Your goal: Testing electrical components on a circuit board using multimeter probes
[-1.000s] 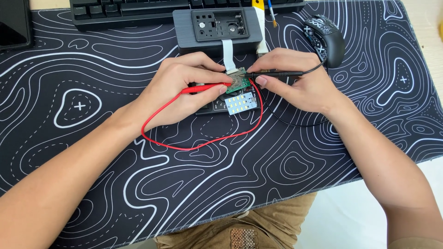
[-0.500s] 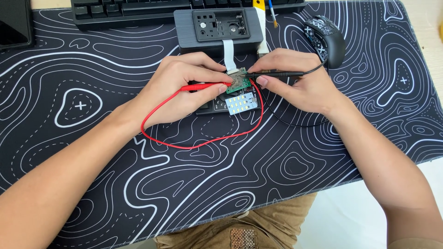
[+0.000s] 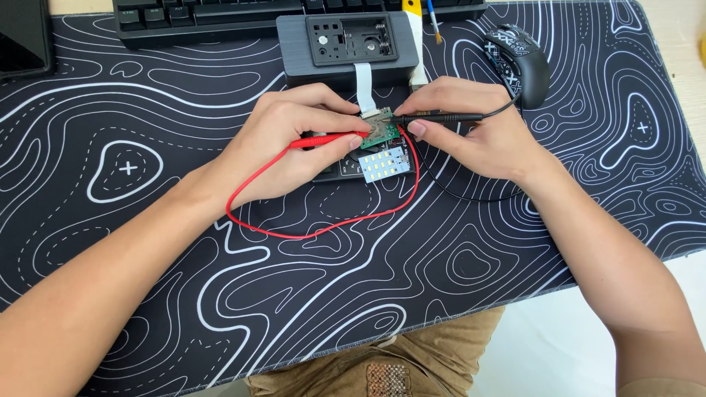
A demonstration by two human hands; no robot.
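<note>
Red probe lengthwise left-right, tip right on circuit board, left hand grip clamped

Red test probe: slim, lies near-horizontal, tip on the green circuit board; its red lead loops over the mat & back up by the board. Black test probe: also near-horizontal, tip meets the board from the opp. side. Board small, slightly tilted, white LED panel just below it, white ribbon cable running up from it.
</note>
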